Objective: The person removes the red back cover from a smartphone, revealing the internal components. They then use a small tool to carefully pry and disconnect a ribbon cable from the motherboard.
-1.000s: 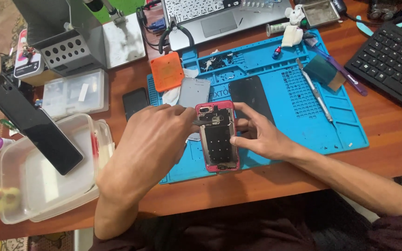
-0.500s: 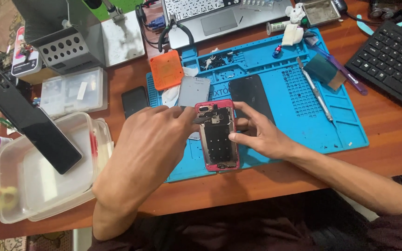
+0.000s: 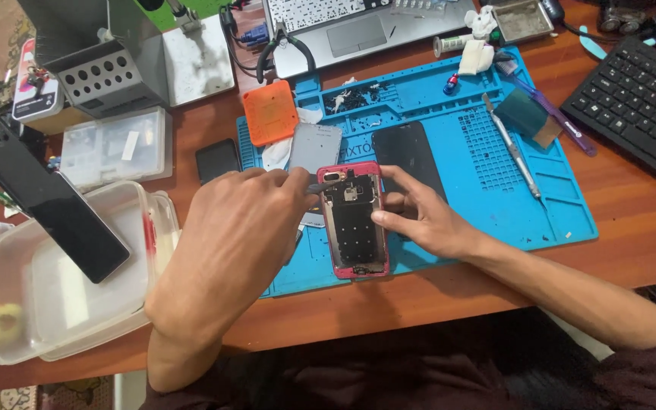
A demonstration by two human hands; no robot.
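Observation:
An opened red-framed phone body [image 3: 352, 222] lies on the blue repair mat [image 3: 495, 205], its dark inner side up. My right hand [image 3: 419, 220] grips its right edge with thumb and fingers. My left hand [image 3: 233, 243] holds a thin dark tool [image 3: 317, 186] whose tip touches the upper left of the phone near the camera. Behind the phone on the mat lie a grey metal plate [image 3: 314, 147] and a black screen panel [image 3: 410, 156].
An orange square pad [image 3: 269, 112], a small black piece [image 3: 216, 159], clear plastic boxes [image 3: 62, 273], a black phone leaning on the tub [image 3: 47, 201], a laptop [image 3: 343, 26], a black keyboard [image 3: 639, 99], and tweezers and tools [image 3: 512, 148] on the mat's right surround the work spot.
Both hands stay on the red phone; the tool tip has shifted only slightly near its top. The view has drifted a little.

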